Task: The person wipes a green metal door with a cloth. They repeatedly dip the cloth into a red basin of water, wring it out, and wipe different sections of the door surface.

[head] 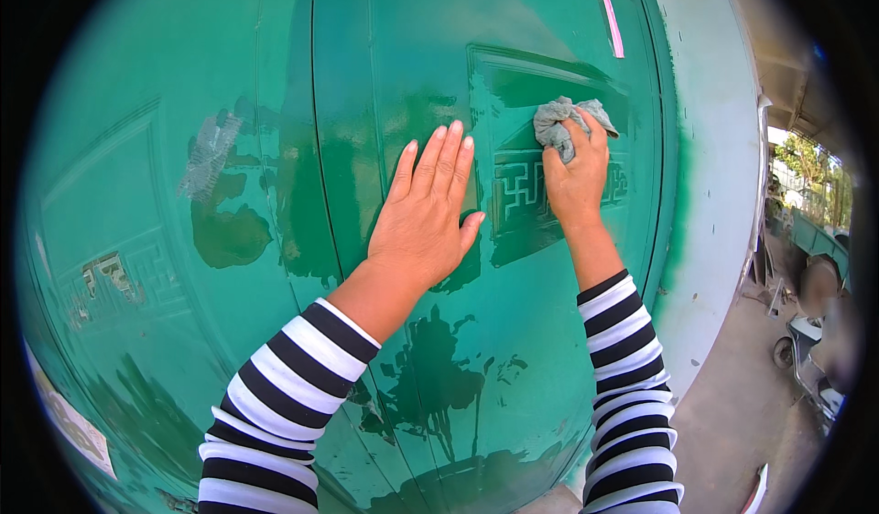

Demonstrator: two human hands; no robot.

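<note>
A green painted double door point(426, 68) fills most of the view, with darker wet-looking patches on its surface. My left hand point(426, 205) lies with its palm against the door, fingers mostly straight and the thumb apart, holding nothing. To its right, my right hand point(582, 164) grips a crumpled grey cloth point(560, 126) and presses it on the raised panel, just above a relief of angular fretwork point(515, 188). A greyish strip of tape or its residue point(211, 153) sticks to the door left of my left hand. Both forearms wear black-and-white striped sleeves.
A pink strip point(610, 16) is stuck at the door's upper right. A pale wall point(714, 157) borders the door. Farther right, a scooter or motorcycle point(807, 359) stands on the ground near a green cart or trailer point(817, 239). A paper with markings point(75, 421) is at lower left.
</note>
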